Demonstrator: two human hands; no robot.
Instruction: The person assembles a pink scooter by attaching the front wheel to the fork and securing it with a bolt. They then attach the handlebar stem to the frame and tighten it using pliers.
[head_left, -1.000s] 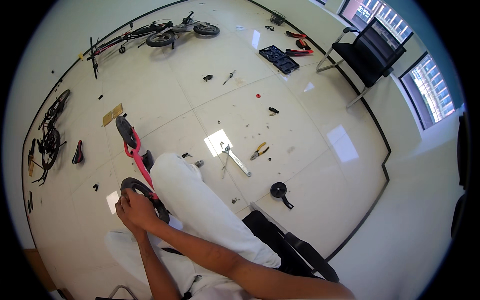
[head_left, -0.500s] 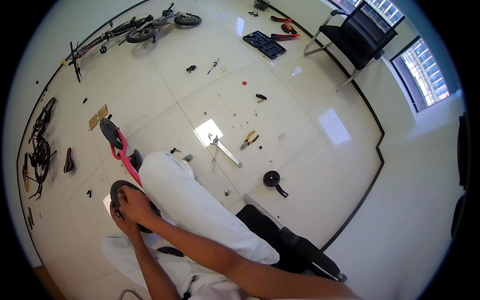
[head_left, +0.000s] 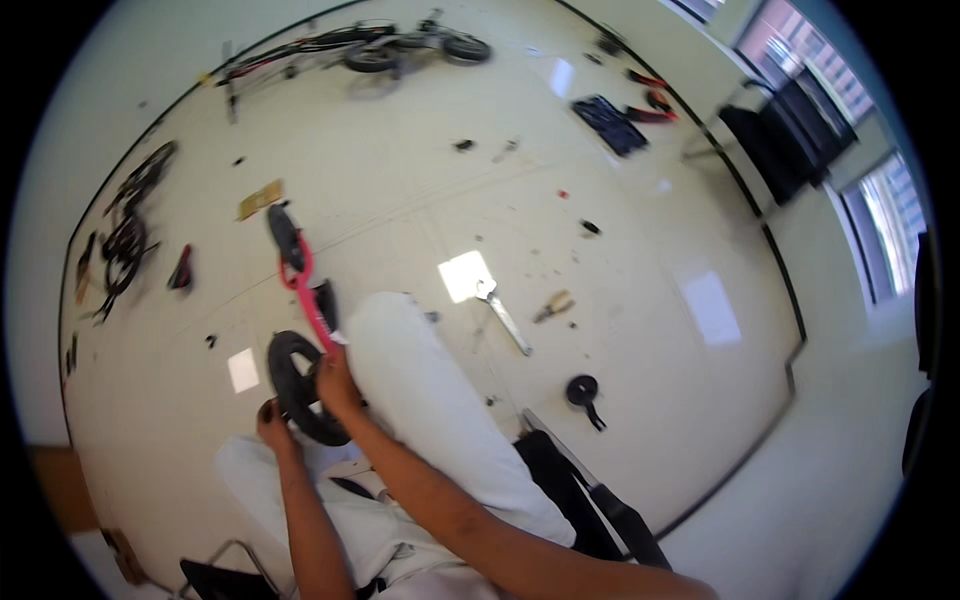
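Note:
A black tire (head_left: 285, 352) stands tilted in front of my knees, with its open middle showing. My right hand (head_left: 338, 382) grips its right side, fingers curled over the rubber. Against the lower left edge of the tire, my left hand (head_left: 273, 424) is closed, its fingers partly smeared by motion. Just beyond the tire lies a pink scooter-like frame (head_left: 312, 305) with a black wheel (head_left: 284, 235) at its far end. My white-trousered leg (head_left: 430, 390) rises to the right of the tire.
On the floor to the right lie a wrench (head_left: 507, 322), pliers (head_left: 553, 306) and a black round part with an arm (head_left: 582, 391). Farther off are a toolbox (head_left: 610, 125), a chair (head_left: 775, 135), bicycles (head_left: 370, 55) and a saddle (head_left: 181, 268).
My view has shifted, so the floor things appear moved rightward. My hands have spread apart from being close together on the tire, and its open middle now shows.

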